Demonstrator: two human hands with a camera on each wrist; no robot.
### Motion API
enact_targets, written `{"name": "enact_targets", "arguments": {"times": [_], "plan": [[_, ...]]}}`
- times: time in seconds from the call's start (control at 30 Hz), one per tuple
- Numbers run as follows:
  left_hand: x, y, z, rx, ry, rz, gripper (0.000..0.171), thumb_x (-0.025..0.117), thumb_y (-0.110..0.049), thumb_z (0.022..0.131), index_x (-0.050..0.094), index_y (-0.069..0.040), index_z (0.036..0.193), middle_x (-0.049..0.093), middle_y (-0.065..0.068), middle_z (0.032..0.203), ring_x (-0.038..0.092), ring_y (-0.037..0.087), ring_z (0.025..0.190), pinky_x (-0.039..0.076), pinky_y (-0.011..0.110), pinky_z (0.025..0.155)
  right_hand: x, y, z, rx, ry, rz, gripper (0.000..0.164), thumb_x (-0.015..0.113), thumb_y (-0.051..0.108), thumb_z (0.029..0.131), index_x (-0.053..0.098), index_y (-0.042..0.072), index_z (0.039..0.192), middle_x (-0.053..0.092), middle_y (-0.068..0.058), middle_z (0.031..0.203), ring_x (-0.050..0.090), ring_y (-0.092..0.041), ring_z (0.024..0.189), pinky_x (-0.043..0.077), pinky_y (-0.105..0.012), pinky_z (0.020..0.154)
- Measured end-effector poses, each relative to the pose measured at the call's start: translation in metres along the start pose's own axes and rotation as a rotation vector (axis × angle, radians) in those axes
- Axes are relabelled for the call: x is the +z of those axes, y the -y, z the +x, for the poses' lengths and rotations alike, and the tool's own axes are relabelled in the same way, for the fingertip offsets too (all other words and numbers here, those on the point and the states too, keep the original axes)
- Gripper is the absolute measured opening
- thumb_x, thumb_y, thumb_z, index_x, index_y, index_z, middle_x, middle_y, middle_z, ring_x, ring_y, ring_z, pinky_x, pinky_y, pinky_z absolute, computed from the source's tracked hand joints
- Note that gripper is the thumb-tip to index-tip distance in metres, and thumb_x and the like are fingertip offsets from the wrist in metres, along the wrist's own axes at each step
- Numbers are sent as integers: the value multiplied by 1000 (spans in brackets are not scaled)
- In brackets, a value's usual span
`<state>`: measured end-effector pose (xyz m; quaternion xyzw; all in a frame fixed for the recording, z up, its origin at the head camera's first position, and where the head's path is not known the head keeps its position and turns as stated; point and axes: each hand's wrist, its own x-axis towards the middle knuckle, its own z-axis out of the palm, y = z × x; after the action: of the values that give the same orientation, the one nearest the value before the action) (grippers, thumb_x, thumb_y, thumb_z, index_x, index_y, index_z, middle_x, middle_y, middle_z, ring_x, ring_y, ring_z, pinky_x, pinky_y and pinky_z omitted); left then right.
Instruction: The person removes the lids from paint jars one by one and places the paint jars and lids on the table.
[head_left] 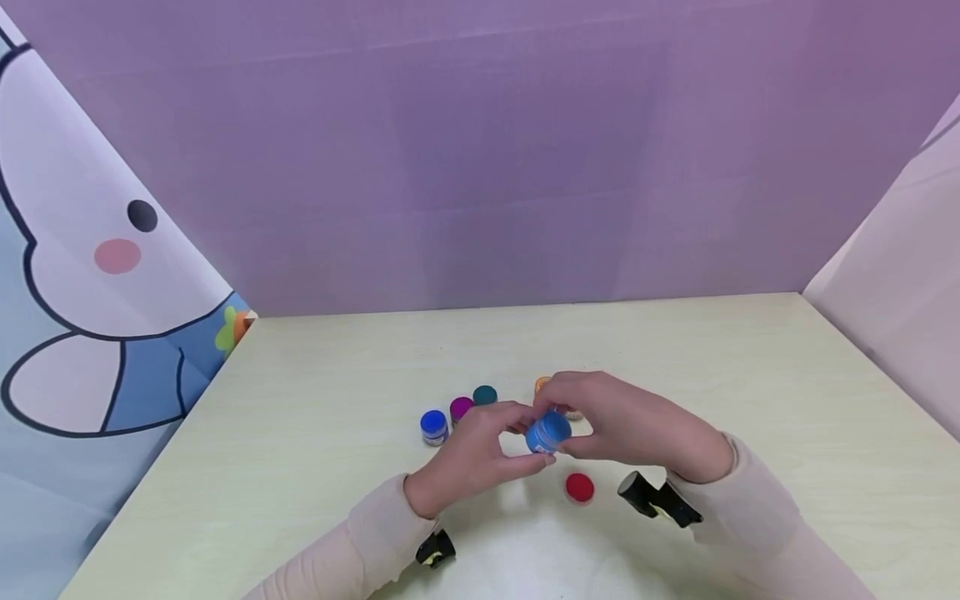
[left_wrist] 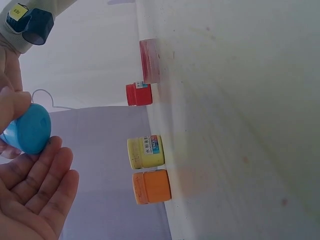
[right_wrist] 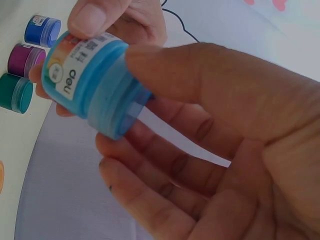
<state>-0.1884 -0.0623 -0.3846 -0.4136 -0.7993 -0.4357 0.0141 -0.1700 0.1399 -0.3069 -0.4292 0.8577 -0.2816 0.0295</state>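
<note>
A light-blue paint jar (head_left: pixel 548 432) is held tilted above the table between both hands. My left hand (head_left: pixel 480 454) pinches the jar's labelled body, its thumb lying over the label in the right wrist view. My right hand (head_left: pixel 618 417) grips the other end, with thumb and fingertips around the clear-edged rim (right_wrist: pixel 117 102). In the left wrist view, the round blue end of the jar faces the camera and the remaining fingers (left_wrist: pixel 47 185) extend below it. A red jar (head_left: pixel 580 487) stands on the table just below the hands.
Blue (head_left: pixel 433 427), magenta (head_left: pixel 461 407) and dark green (head_left: pixel 485 395) jars stand left of the hands. Yellow (left_wrist: pixel 146 152) and orange (left_wrist: pixel 152 187) jars stand together, partly behind my right hand in the head view. A purple cloth wall (head_left: pixel 525 167) borders the table's far edge.
</note>
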Motion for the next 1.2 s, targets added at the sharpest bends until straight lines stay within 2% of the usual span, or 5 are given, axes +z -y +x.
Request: {"name": "enact_targets", "arguments": {"times": [0.27,0.43,0.6,0.77,1.2], "plan": [[0,0,0,-2,0,-1,33,68,-33,80,60,-17,107,61,-12,96,54,1,86,49,31,77,-2,1,0,-25,4,27,26,70,5,76,57,15,96,54,9,91,52,-7,84,47,-28,79],[0,0,0,5,0,2,29,68,-33,81,61,-18,105,61,-13,96,54,2,87,49,31,77,-1,3,0,84,-16,51,23,70,20,80,56,12,96,56,10,88,55,-10,82,49,-29,75],[0,-1,1,1,-5,28,28,68,-33,80,61,-19,104,61,-14,97,53,1,86,48,30,77,0,4,-1,216,-35,57,32,66,38,80,53,11,91,55,8,73,52,-8,62,47,-25,55],[0,-1,1,-6,-1,25,28,68,-34,80,61,-19,104,61,-14,97,53,1,86,48,30,77,2,5,-1,270,-45,55,29,66,35,81,53,10,88,52,6,66,46,-8,52,44,-24,48],[0,0,0,2,2,14,29,68,-33,80,61,-19,105,61,-14,98,53,1,87,49,30,77,2,4,2,153,-19,50,15,67,16,81,55,13,87,54,9,77,53,-8,67,49,-24,60]]}}
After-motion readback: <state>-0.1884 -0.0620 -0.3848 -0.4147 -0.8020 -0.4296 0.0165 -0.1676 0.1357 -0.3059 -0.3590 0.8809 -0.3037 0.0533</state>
